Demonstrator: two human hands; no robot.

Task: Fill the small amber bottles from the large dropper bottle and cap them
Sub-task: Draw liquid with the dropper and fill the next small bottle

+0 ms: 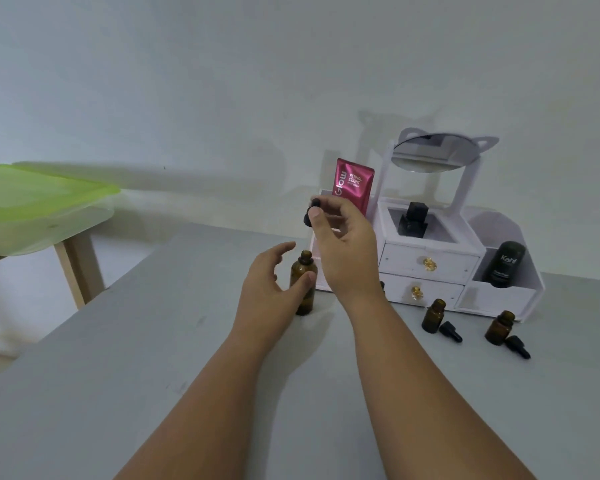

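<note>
The large amber bottle (302, 285) stands uncapped on the grey table (153, 358). My left hand (274, 282) is beside it, thumb against its side, fingers loosely spread. My right hand (343, 244) is raised above the bottle and pinches the black dropper cap (310, 212) between thumb and fingers. Two small amber bottles (434, 315) (499, 328) stand open to the right, each with a black dropper cap (451, 331) (518, 346) lying next to it.
A white cosmetics organiser (430, 265) with drawers and a mirror (426, 152) stands at the back, holding a pink sachet (352, 183), a black bottle (413, 220) and a dark tube (505, 265). A green-lidded container (32, 202) sits on a side table at left.
</note>
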